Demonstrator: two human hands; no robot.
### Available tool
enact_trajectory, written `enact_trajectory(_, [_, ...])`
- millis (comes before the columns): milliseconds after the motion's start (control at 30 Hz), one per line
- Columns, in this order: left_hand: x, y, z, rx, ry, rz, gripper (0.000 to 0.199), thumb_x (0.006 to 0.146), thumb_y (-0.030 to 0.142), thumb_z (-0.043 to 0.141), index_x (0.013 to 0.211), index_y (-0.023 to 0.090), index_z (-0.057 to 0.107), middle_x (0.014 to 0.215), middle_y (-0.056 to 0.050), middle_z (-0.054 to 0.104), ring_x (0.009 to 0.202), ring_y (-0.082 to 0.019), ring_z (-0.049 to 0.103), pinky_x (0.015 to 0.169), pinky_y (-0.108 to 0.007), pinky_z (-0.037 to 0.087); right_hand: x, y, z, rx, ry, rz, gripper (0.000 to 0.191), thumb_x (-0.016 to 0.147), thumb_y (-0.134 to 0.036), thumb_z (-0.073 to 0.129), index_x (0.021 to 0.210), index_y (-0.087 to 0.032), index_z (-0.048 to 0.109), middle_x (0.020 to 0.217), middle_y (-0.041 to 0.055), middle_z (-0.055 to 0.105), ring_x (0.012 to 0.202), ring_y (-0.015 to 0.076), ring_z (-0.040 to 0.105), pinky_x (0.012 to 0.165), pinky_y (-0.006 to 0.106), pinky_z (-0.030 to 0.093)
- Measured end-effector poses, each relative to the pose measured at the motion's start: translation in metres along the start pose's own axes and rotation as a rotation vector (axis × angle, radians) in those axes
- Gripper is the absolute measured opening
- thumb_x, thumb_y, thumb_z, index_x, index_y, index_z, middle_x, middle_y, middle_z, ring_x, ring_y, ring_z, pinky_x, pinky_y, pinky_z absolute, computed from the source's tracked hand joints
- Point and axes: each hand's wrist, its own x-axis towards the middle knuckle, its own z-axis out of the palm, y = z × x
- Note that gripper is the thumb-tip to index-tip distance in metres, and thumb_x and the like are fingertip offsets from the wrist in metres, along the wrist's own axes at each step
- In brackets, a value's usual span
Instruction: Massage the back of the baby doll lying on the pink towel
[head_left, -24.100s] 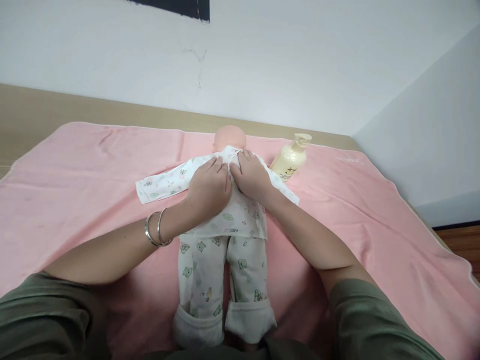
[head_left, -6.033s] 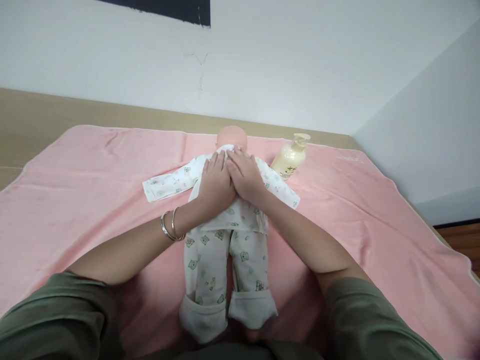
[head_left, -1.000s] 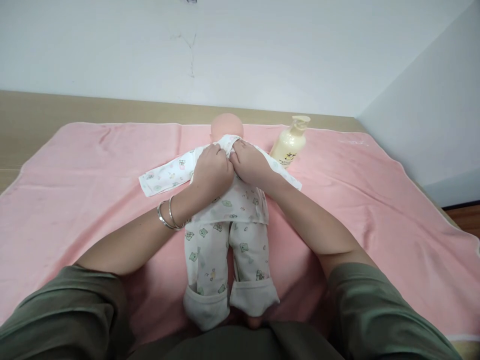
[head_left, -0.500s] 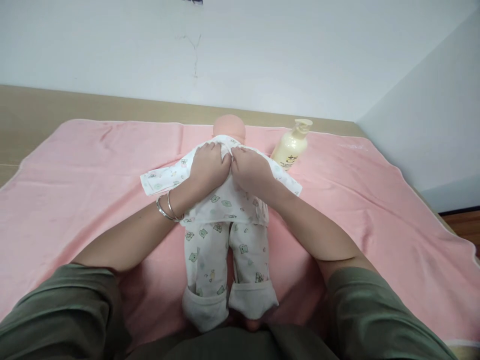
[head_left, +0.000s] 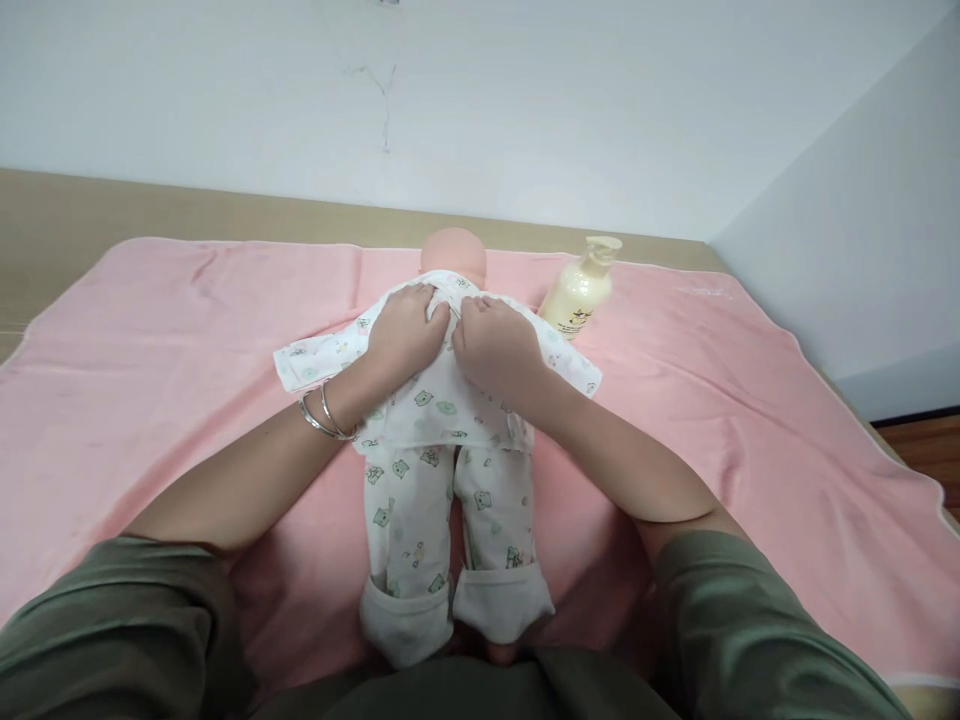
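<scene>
A baby doll (head_left: 453,252) lies stretched out, its smooth head farthest from me. It wears a white long-sleeved shirt (head_left: 442,405) and matching trousers (head_left: 409,520), both printed with small green animals. Near the collar, my left hand (head_left: 409,325), with two silver bangles at its wrist, is closed on the shirt's cloth. Just beside it, my right hand (head_left: 496,345) has its fingers curled into the same shirt, knuckles up. A small gap separates the two thumbs. My hands cover much of the shirt's upper part, and the fingertips are partly hidden.
Right of the doll, a pale yellow pump bottle (head_left: 579,292) leans near the sleeve. A creased pink sheet (head_left: 187,400) lies under everything, over a tan surface (head_left: 60,215). White walls (head_left: 525,110) stand behind and to the right.
The view has shifted slightly, so everything sits a little farther left. My hands have drawn slightly apart at the collar, both still holding the shirt.
</scene>
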Motion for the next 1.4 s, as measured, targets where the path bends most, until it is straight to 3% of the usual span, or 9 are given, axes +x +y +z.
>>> enact_trajectory(100, [0.001,-0.004,0.006,0.022,0.027,0.03,0.028,0.092,0.027,0.035,0.09,0.018,0.062,0.102,-0.014,0.071,0.099,-0.028,0.062,0.092,-0.041,0.048,-0.001,-0.005,0.0,-0.019,-0.008,-0.057,0.028,0.097,-0.015,0.035,0.1,-0.012,0.063,0.102,0.0172,0.068,0.103,0.0311,0.061,0.098,0.044,0.048])
enact_trajectory(267, [0.0,-0.002,0.008,0.014,0.033,0.036,0.03,0.093,0.028,0.034,0.091,0.017,0.061,0.101,-0.014,0.07,0.097,-0.026,0.062,0.092,-0.039,0.047,0.009,-0.001,0.005,0.073,-0.034,0.052,0.033,0.1,-0.019,0.033,0.112,-0.008,0.061,0.116,0.0188,0.066,0.115,0.0318,0.058,0.103,0.043,0.046])
enact_trajectory(400, [0.0,-0.002,0.008,-0.016,0.044,0.032,0.028,0.091,0.027,0.035,0.089,0.017,0.061,0.099,-0.014,0.069,0.099,-0.027,0.061,0.094,-0.039,0.046,0.011,0.001,0.01,0.094,0.027,0.035,0.037,0.1,-0.02,0.031,0.117,-0.006,0.061,0.12,0.0199,0.065,0.119,0.0329,0.056,0.107,0.046,0.044])
enact_trajectory(667, [0.001,-0.006,0.012,-0.045,0.074,0.043,0.023,0.091,0.028,0.036,0.083,0.019,0.055,0.095,-0.013,0.068,0.095,-0.027,0.06,0.094,-0.042,0.046,0.01,0.003,0.017,0.113,0.092,0.012,0.038,0.099,-0.02,0.034,0.119,-0.004,0.061,0.12,0.0207,0.065,0.119,0.0332,0.057,0.109,0.047,0.044])
enact_trajectory(1400, [0.002,-0.005,0.012,0.001,0.061,0.041,0.03,0.092,0.028,0.033,0.091,0.016,0.06,0.102,-0.015,0.07,0.1,-0.028,0.062,0.097,-0.042,0.046,0.009,0.003,0.021,0.148,0.092,0.035,0.039,0.097,-0.02,0.034,0.121,-0.004,0.061,0.128,0.0217,0.064,0.128,0.0335,0.056,0.114,0.05,0.042])
